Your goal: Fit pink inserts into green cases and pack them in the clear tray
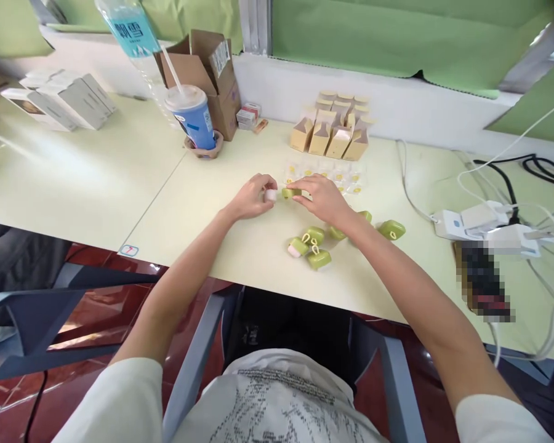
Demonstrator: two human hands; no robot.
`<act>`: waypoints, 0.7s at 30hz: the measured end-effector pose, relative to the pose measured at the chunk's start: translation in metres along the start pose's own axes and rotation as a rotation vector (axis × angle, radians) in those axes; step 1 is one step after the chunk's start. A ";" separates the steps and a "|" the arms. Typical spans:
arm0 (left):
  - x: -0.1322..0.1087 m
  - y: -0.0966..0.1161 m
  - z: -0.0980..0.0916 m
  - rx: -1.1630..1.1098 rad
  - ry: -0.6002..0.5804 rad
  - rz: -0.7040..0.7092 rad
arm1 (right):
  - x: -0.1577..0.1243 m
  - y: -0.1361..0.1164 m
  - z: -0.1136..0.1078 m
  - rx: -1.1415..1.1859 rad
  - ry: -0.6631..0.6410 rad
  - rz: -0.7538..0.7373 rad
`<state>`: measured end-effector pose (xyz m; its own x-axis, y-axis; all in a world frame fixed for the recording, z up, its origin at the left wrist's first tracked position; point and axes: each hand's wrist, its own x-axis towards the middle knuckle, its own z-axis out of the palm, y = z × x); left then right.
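Note:
My left hand [253, 197] is closed, pinching a small whitish-pink piece [270, 195] between thumb and fingers. Just across a narrow gap, my right hand [322, 195] grips a small green case [290, 192] by its right side. Several similar glossy green cases lie on the table below and beside my right forearm, some with pale cord loops. One of them [297, 247] has a pale pink end, and another [392, 229] rests farther right. Behind my right hand lies a clear plastic tray [357, 169] with yellow dots in its cells. My forearm partly hides some cases.
Open small yellow boxes [330, 138] stand in rows near the wall. A blue cup [194, 120] with a straw, a water bottle [136, 43] and a cardboard box [224, 92] are at back left. Power strips [461, 224], cables and a blurred phone [482, 277] lie right.

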<state>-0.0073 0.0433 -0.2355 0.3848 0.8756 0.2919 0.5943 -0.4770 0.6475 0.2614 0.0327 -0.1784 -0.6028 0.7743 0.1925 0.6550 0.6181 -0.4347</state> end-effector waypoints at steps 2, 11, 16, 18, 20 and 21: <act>0.000 0.000 -0.001 0.029 -0.017 -0.007 | 0.010 -0.008 0.006 -0.040 -0.024 0.064; -0.003 0.007 0.012 0.095 -0.010 0.061 | 0.006 -0.019 0.015 -0.300 -0.072 0.194; 0.002 0.012 0.023 0.168 0.095 0.036 | 0.005 -0.008 0.006 -0.185 -0.092 0.142; 0.005 0.011 0.025 0.173 0.131 0.039 | 0.001 -0.004 -0.004 -0.146 -0.030 0.123; 0.007 0.009 0.026 0.175 0.149 0.051 | -0.008 -0.007 -0.018 -0.100 0.023 0.108; 0.007 0.007 0.026 0.177 0.157 0.062 | -0.013 -0.012 -0.026 -0.070 0.023 0.097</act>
<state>0.0185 0.0441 -0.2472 0.3184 0.8386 0.4419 0.6930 -0.5240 0.4952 0.2731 0.0192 -0.1533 -0.5248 0.8335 0.1729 0.7408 0.5473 -0.3895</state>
